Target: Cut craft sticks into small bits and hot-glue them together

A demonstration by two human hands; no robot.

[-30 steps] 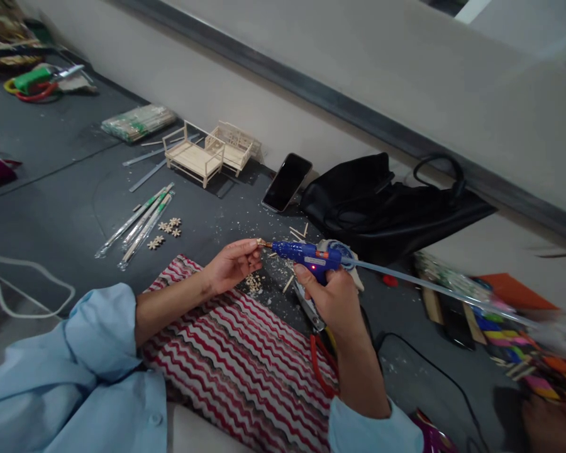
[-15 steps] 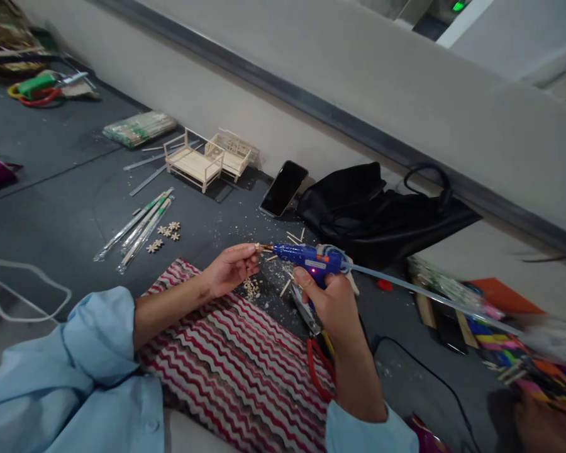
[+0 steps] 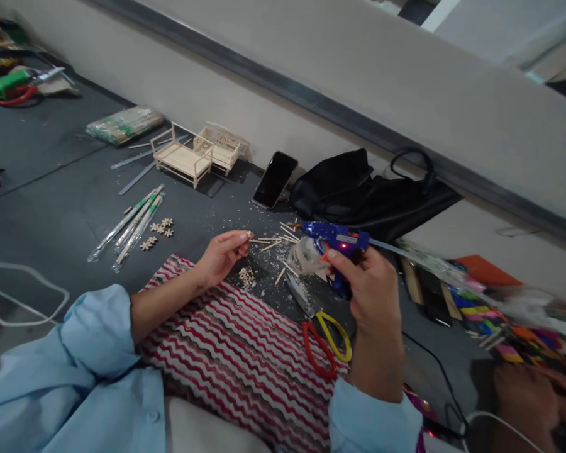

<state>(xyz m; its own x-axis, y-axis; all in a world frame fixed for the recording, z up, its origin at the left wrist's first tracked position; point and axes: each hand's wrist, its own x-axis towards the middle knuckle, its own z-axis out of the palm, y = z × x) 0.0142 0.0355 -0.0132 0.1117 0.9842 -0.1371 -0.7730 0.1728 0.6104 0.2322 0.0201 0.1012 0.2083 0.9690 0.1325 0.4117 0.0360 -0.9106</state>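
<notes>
My left hand is closed in a pinch on a tiny pale wooden piece, whose exact shape is too small to make out. A blue hot glue gun with a lit red light is gripped in my right hand; a long clear glue stick sticks out of its back. Its nozzle points left, apart from my left hand. Below lie thin wooden sticks, a small heap of wooden bits, and scissors with one red and one yellow handle.
Small wooden model furniture stands by the wall. Flower-shaped wooden pieces and plastic-wrapped sticks lie left. A phone leans near a black bag. A striped cloth lies in front. Another person's hand is at right.
My right hand has drawn the glue gun to the right, away from my left hand. The scissors are less covered now. My left hand keeps its pinch. The view has shifted slightly.
</notes>
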